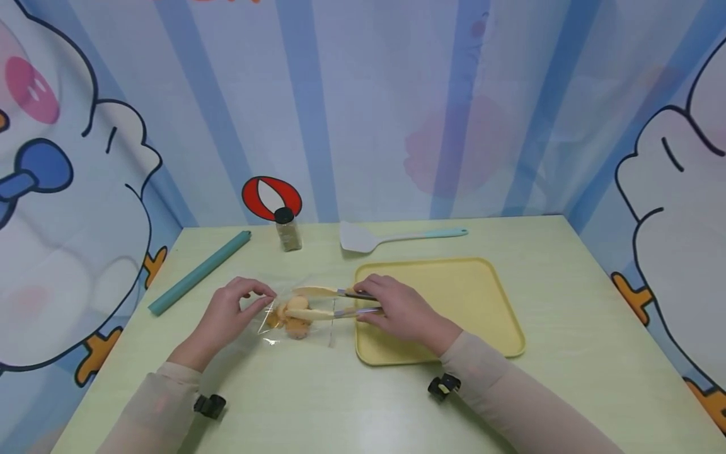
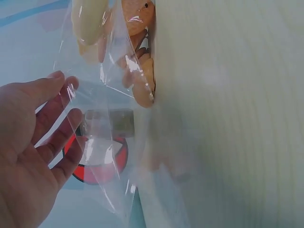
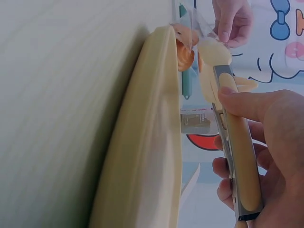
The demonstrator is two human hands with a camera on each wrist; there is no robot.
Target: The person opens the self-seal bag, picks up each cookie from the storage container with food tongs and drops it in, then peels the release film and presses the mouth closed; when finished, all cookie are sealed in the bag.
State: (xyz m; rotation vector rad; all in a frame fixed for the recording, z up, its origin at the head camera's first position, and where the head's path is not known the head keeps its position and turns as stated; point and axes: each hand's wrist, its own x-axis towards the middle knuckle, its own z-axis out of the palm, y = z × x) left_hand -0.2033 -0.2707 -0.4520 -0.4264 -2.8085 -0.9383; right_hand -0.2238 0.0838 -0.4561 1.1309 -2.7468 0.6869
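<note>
A clear plastic bag (image 1: 324, 333) lies on the table with several small tan and orange food-like pieces (image 1: 297, 326) in it. My left hand (image 1: 231, 313) pinches its left edge between thumb and index finger; the pinched film (image 2: 71, 90) rises in folds in the left wrist view. In my right hand (image 1: 397, 309) is a pair of tongs (image 1: 340, 313) with metal arms and cream tips, held from the right. The tips stand apart over the pieces; whether they touch any I cannot tell. The right wrist view shows the fingers round the tongs' tan handle (image 3: 243, 166).
A yellow tray (image 1: 454, 315) lies under and beyond my right hand. Behind it is a white spatula (image 1: 363, 239) with a pale blue handle. A black-capped jar (image 1: 288, 233) stands at the back, and a green rod (image 1: 200, 273) lies at the left.
</note>
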